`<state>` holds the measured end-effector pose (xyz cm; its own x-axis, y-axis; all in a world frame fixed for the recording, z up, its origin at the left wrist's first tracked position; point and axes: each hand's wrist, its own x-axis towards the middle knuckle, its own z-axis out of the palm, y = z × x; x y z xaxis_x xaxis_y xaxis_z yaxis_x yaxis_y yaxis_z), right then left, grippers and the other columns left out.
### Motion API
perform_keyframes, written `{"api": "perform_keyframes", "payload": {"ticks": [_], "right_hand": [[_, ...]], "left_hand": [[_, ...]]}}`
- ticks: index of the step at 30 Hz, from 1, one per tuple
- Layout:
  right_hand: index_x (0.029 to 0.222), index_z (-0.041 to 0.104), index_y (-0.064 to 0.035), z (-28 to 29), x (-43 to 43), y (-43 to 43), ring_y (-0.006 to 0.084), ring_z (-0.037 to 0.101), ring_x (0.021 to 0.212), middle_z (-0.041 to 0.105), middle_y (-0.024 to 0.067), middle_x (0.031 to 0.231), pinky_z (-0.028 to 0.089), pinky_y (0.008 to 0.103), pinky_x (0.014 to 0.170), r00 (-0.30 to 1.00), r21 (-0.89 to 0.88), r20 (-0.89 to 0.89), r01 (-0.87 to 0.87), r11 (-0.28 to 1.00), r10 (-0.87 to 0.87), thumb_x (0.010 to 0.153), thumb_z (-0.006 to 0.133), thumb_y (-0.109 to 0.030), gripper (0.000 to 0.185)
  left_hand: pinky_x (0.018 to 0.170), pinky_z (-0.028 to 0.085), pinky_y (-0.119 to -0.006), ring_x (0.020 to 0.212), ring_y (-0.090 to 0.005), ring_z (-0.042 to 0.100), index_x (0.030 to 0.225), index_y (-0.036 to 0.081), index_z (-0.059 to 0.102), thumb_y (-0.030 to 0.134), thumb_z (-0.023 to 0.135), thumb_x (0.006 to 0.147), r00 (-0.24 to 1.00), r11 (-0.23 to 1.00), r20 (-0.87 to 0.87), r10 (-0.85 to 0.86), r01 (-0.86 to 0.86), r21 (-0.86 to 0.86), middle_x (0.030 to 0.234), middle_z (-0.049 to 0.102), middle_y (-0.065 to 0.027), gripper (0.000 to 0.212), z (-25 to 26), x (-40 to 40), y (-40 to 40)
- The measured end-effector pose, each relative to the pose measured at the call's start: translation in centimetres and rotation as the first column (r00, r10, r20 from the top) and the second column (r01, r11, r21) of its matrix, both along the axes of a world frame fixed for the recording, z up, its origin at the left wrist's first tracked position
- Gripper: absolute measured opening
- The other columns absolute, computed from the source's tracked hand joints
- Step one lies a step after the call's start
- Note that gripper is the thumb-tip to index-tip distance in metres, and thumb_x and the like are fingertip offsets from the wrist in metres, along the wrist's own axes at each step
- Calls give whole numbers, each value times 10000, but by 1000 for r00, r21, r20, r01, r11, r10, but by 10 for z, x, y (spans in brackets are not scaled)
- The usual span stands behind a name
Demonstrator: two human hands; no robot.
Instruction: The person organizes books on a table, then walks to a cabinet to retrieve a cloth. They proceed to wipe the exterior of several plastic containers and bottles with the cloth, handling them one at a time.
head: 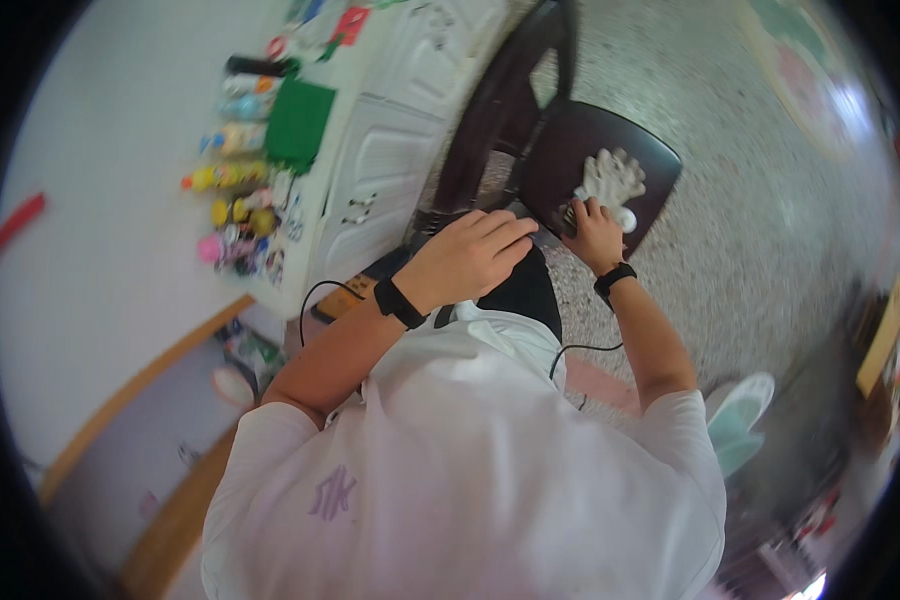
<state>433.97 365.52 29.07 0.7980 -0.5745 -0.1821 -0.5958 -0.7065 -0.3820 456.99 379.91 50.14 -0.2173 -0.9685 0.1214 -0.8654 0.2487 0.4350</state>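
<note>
My right hand [598,236] reaches down to the seat of a dark wooden chair [645,142], its fingers bent at the near edge of a pale work glove [613,176]. Beside those fingers lie a small white rounded object [627,219] and a small brownish thing [568,216], too blurred to name. Whether the fingers grip anything is hidden. My left hand [471,255] hovers over my lap, left of the seat, back up and fingers stretched out. Nothing shows in it, though its palm is out of sight. Each wrist wears a black band.
Along the left runs a white cabinet [390,157], its top crowded with bottles [229,175] and a green cloth-like item [300,124]. The chair's backrest [487,112] rises between cabinet and seat. A black cable [322,283] loops near my left forearm. A pale green slipper-like item [742,420] appears right.
</note>
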Motion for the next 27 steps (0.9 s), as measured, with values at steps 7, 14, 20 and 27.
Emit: {"api": "perform_keyframes", "payload": {"ticks": [7, 14, 20, 27], "right_hand": [[1244, 578, -115, -83, 52, -23, 394, 704, 991, 600, 145, 1144, 603, 495, 744, 932, 129, -220, -264, 956, 287, 823, 794, -288, 505], [1447, 544, -62, -198, 43, -13, 393, 554, 1307, 571, 187, 1407, 449, 602, 1049, 901, -64, -76, -432, 899, 428, 847, 706, -350, 684], [1485, 532, -61, -225, 24, -20, 404, 523, 1372, 552, 198, 1474, 430, 600, 1096, 860, -143, -79, -510, 848, 504, 846, 717, -345, 723], [1413, 595, -99, -211, 19, -10, 359, 594, 1271, 627, 154, 1365, 470, 545, 1056, 912, -221, -68, -409, 885, 404, 937, 652, -332, 533]], "left_hand": [[882, 540, -382, 1057, -241, 676, 990, 20, 715, 63, 702, 858, 921, 923, 89, 380, -383, 31, 1213, 679, -70, 139, 30, 24, 50], [889, 558, -399, 1030, -268, 682, 1006, 15, 683, 27, 718, 824, 793, 805, 207, 573, -592, 40, 1247, 654, -76, 186, 28, 40, 93], [890, 555, -399, 1055, -272, 673, 1030, 25, 679, 50, 713, 845, 753, 748, 174, 635, -655, 102, 1265, 643, -79, 189, -2, 41, 130], [901, 548, -403, 1048, -324, 681, 1046, 21, 685, 43, 659, 917, 632, 602, 45, 774, -756, 259, 1318, 640, -101, 133, -64, 60, 221]]}}
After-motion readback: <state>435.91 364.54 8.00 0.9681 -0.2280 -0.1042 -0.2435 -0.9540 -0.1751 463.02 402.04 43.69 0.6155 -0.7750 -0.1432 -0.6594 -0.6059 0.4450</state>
